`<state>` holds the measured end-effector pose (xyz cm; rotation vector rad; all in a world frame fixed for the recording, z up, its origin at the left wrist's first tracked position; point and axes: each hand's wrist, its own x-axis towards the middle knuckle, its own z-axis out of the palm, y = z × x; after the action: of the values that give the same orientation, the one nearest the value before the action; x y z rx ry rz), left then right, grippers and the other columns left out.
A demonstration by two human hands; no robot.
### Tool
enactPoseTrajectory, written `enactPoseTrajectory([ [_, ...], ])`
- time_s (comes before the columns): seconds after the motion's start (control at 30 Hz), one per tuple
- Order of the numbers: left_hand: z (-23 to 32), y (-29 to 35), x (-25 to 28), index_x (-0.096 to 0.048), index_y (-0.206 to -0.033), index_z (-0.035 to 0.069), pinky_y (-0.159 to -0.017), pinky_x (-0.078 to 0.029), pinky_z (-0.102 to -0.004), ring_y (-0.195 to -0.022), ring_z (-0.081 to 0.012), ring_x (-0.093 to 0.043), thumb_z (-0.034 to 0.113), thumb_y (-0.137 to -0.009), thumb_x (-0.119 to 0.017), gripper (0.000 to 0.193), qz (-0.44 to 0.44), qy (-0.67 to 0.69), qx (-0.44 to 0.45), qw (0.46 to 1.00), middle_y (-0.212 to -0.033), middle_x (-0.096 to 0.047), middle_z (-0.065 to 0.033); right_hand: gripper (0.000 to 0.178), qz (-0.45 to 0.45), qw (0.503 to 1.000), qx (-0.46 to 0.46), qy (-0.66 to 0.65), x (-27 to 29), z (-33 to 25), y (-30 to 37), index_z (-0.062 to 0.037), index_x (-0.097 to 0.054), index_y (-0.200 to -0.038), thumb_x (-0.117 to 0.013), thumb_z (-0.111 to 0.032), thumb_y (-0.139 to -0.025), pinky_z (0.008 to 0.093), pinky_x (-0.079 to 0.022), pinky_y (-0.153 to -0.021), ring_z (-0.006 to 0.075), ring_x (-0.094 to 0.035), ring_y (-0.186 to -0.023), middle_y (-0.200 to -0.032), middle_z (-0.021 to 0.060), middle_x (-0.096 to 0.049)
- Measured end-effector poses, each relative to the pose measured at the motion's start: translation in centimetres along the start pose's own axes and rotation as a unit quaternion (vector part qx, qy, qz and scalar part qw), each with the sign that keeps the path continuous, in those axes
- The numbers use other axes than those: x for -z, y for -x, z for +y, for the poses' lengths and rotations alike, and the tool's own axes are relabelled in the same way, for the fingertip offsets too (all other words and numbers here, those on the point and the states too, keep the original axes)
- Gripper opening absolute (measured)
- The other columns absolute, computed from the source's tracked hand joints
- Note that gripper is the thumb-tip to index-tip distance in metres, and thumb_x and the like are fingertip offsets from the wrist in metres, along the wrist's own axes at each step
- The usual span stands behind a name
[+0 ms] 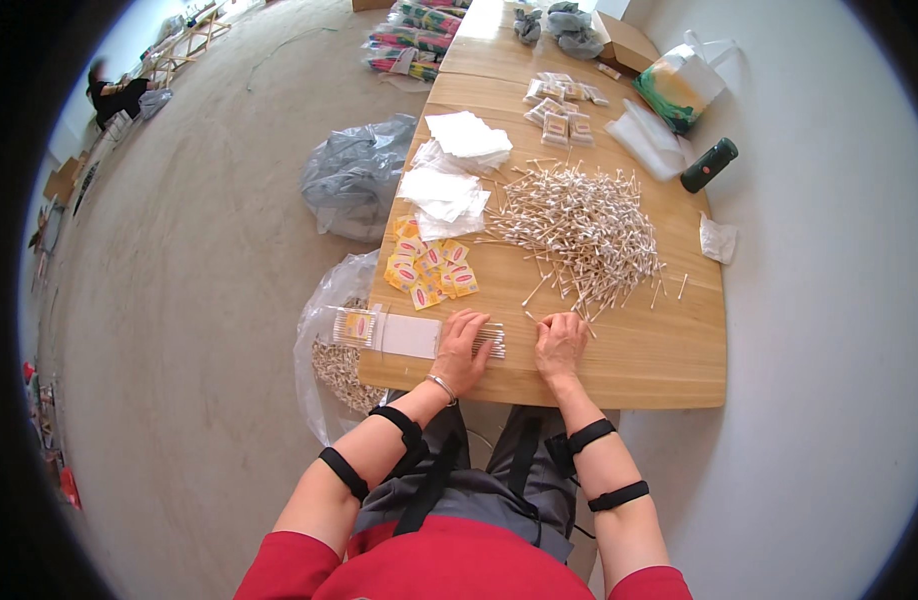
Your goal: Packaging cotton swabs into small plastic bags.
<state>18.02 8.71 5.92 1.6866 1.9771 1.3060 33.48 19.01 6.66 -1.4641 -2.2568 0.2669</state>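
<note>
**Both hands flat on a row of cotton swabs at the near table edge**

Left hand [463, 348] lies palm down, fingers spread a bit, on a lined-up bundle of cotton swabs [489, 338]. Not gripping, just pressing or holding it in place. Right hand [560, 345] rests palm down just right of the bundle, fingers loosely curled on the wooden table [669, 370]. Can't tell if it pinches any swabs; fingertips hidden.

Key relation: the bundle runs left-right, parallel to the near table edge, and sits under and between the two hands. Its right end pokes out from under the left fingers, toward the right hand. Left hand is on it, right hand just beside it, so left is nearer. Individual sticks look aligned along that same left-right axis.

Left of the bundle, touching or nearly: a white flat packet [409, 335] and a clear sleeve with a yellow label [355, 326], same long axis.

The loose swab pile [579, 225] lies ahead of the right hand, on the far side, a few strays trailing toward it. Yellow label cards [429, 265] and white paper sheets [449, 185] sit ahead of the left hand. A clear plastic bag [329, 340] hangs off the left table edge.
</note>
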Motion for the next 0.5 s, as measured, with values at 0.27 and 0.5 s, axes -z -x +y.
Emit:
enactPoseTrajectory([
  [0.27, 0.3, 0.2, 3.6, -0.064, -0.100, 0.002, -0.088, -0.045, -0.0339, -0.097, -0.0220, -0.058, 0.012, -0.088, -0.059, 0.016, 0.067, 0.132, 0.113, 0.982, -0.094, -0.065, -0.0096, 0.010, -0.110, 0.929, 0.077, -0.344, -1.0, -9.0, 2.2, -0.0013, -0.057, -0.089, -0.057, -0.011, -0.086, 0.0425, -0.042, -0.077, 0.0331, -0.054, -0.087, -0.087, 0.0159, -0.055],
  [0.5, -4.3, 5.7, 13.0, -0.067, -0.089, -0.001, -0.065, -0.050, -0.0244, -0.065, -0.0147, -0.063, 0.012, -0.087, -0.063, 0.014, 0.118, 0.096, 0.170, 0.974, -0.078, -0.067, -0.0087, 0.008, 0.002, 0.986, -0.018, -0.164, -1.6, -4.6, -1.1, -0.0059, -0.063, -0.089, -0.059, -0.010, -0.082, 0.0412, -0.042, -0.082, 0.0294, -0.053, -0.094, -0.095, 0.0098, -0.057],
])
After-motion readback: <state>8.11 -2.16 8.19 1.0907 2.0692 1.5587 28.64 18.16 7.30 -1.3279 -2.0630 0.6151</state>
